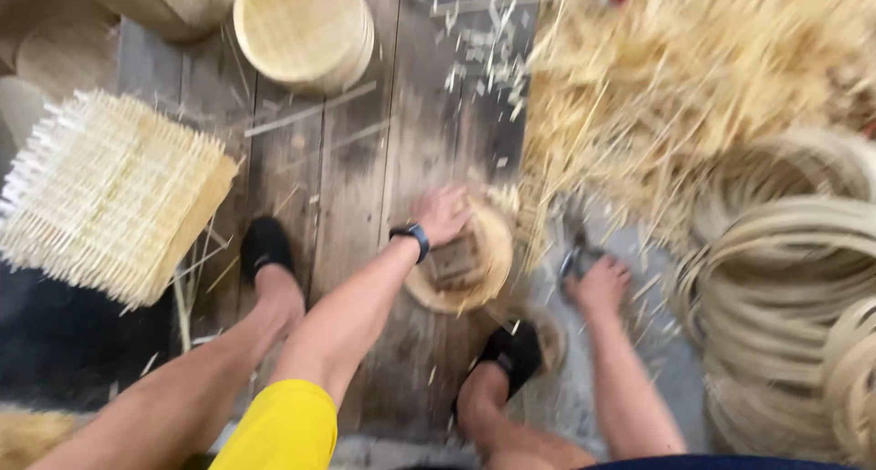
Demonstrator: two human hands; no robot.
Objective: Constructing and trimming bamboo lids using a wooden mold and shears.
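Note:
My left hand [443, 213], with a dark watch on the wrist, rests on the rim of a round wooden block [467, 267] on the plank floor. A small rectangular wooden piece [456, 262] lies on top of that block. My right hand [598, 283] reaches down to the right of the block and closes on a dark metal tool [575, 255]; blur hides the tool's shape. Both my feet in black shoes [265, 246] [513, 351] are planted on either side of the block.
A stack of square woven bamboo mats [109, 192] lies at left. Round woven lids [301, 27] sit at the top. A heap of bamboo shavings [675, 78] fills the upper right. Coiled bamboo hoops [785, 297] pile at right.

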